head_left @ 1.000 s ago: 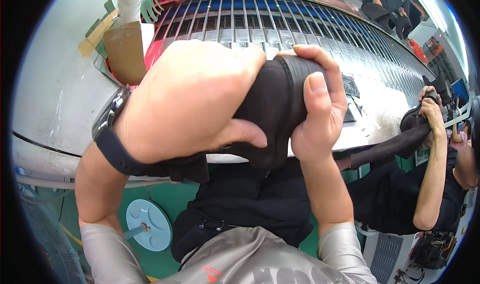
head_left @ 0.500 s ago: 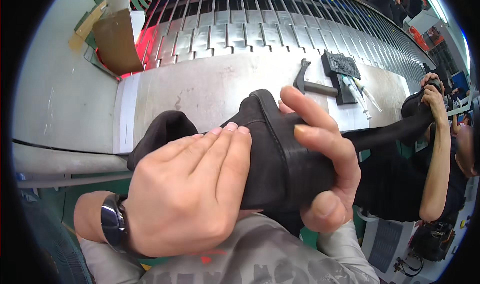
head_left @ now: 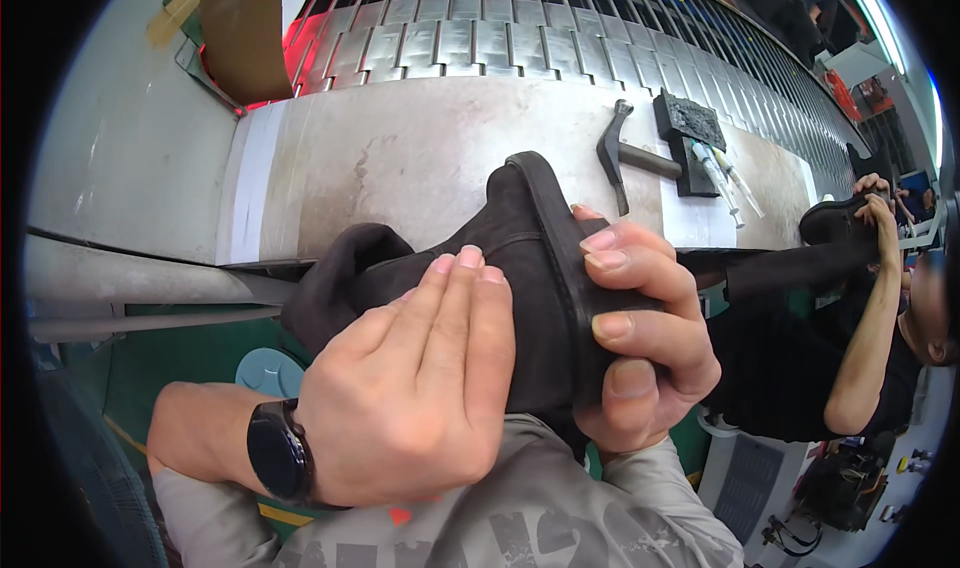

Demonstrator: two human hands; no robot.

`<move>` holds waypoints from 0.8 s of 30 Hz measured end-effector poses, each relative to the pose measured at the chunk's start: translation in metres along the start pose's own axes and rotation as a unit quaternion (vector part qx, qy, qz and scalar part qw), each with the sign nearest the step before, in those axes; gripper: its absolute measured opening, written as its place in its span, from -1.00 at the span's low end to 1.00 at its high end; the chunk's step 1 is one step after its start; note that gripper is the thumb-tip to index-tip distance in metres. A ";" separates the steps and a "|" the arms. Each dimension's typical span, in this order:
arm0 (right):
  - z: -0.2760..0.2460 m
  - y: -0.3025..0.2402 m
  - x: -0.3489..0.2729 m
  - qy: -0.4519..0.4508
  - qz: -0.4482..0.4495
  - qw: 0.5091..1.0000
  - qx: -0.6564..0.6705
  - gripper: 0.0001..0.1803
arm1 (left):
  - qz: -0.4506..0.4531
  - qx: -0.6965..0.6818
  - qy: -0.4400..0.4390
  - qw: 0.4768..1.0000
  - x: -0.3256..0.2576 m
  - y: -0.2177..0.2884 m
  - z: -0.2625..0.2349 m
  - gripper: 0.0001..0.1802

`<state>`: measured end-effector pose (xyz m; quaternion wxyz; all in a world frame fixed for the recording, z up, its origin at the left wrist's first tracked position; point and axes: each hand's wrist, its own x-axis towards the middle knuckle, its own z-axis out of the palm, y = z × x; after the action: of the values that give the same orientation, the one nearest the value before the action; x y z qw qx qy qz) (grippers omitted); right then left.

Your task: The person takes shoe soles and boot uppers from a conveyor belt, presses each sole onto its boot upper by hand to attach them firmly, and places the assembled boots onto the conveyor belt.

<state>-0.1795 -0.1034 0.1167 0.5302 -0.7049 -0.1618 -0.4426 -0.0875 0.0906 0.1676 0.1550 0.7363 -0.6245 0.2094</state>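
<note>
- Pressing our left hand point(head_left: 415, 383) flat, fingers together, on the side of a dark suede boot point(head_left: 510, 288), we keep our right hand point(head_left: 640, 343) curled tight round its black sole edge
- the boot sits between both hands, close above our lap, at the near rim of the steel workbench point(head_left: 420, 148)
- its long axis runs from the toe, up and away toward the bench, down to the limp shaft drooping lower left; the right hand is nearer the sole, the left nearer the shaft
- against half a second ago the boot stands a little steeper and our left fingers have slid lower on it
- a hammer point(head_left: 625, 153) lies well apart on the bench; a co-worker point(head_left: 870, 298) handles another boot at right
</note>
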 end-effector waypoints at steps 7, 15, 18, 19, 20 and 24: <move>-0.003 -0.003 0.000 -0.023 -0.004 1.000 -0.009 -0.78 | 0.051 0.032 0.023 0.998 0.004 -0.010 -0.001 -0.47; 0.006 0.048 0.009 -0.071 -0.121 0.984 -0.113 -0.67 | 0.078 0.011 0.007 0.997 0.011 -0.064 0.013 -0.45; 0.046 0.082 -0.020 -0.033 -0.101 0.974 -0.200 -0.45 | 0.072 -0.007 0.038 0.997 -0.015 -0.098 0.046 -0.55; 0.055 0.082 -0.035 -0.052 -0.103 0.968 -0.224 -0.37 | 0.068 -0.008 0.035 0.997 -0.029 -0.107 0.053 -0.55; 0.061 0.075 -0.046 -0.089 -0.092 0.960 -0.250 -0.32 | 0.050 -0.017 0.021 0.998 -0.046 -0.108 0.057 -0.56; 0.068 0.080 -0.084 -0.241 -0.037 0.948 -0.203 -0.25 | -0.036 -0.065 -0.021 0.997 -0.109 -0.106 0.085 -0.45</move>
<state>-0.1398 -0.0538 -0.0009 0.3040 -0.8768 -0.2172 -0.3026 0.0125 0.1604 0.0435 0.1972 0.7509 -0.6128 0.1473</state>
